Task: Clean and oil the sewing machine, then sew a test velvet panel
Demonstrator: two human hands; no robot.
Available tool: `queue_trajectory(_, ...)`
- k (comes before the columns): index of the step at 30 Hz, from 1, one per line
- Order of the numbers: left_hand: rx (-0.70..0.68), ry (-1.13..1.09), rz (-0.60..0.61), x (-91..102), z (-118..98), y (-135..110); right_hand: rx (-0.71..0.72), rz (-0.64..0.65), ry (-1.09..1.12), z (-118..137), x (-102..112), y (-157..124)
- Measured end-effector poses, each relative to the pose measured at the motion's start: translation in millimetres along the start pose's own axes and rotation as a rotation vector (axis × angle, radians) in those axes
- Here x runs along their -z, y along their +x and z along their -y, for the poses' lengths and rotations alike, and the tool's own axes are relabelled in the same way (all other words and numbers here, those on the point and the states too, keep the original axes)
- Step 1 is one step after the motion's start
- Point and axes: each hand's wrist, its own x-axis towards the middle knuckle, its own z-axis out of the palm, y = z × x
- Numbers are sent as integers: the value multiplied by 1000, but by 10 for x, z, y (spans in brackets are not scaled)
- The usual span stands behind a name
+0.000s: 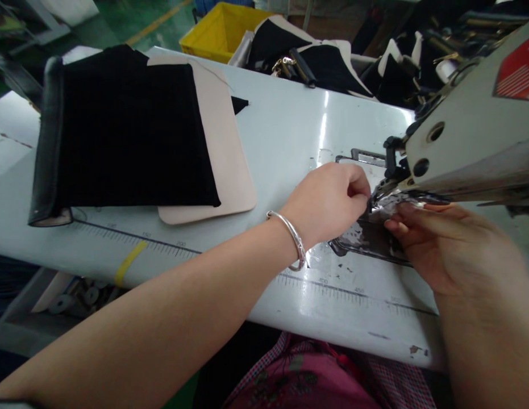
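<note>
Both hands are at the needle area of a sewing machine (pixel 464 130) on the right of the table. My left hand (pixel 332 196), with a silver bangle at the wrist, has its fingers curled into a pinch just left of the presser foot (pixel 374 199). Whatever is between those fingertips is too small to make out. On the other side, my right hand (pixel 443 238) has thumb and fingertips pressed together close to the foot. Its hold is hidden too. Under both hands lies the dark, worn needle plate (pixel 362 236).
A black fabric panel with beige backing (pixel 132 130) lies on the left of the white table (pixel 285 142). Behind the table's far edge are a yellow bin (pixel 213 31) and a heap of black-and-beige pieces (pixel 328 62). A printed ruler (pixel 179 245) runs along the front.
</note>
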Motion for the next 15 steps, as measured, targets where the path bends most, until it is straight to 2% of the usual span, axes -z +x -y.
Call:
queue_trajectory(5, -4, -5, -1, 7, -22, -5, 91, -33, 60, -6, -69, 8)
queue_trajectory(10, 26, -19, 3, 13, -17, -12, 71, -23, 11, -21, -44, -23)
queue_trajectory(15, -2, -8, 0, -5, 0, -11, 78, -4, 11, -62, -89, -8)
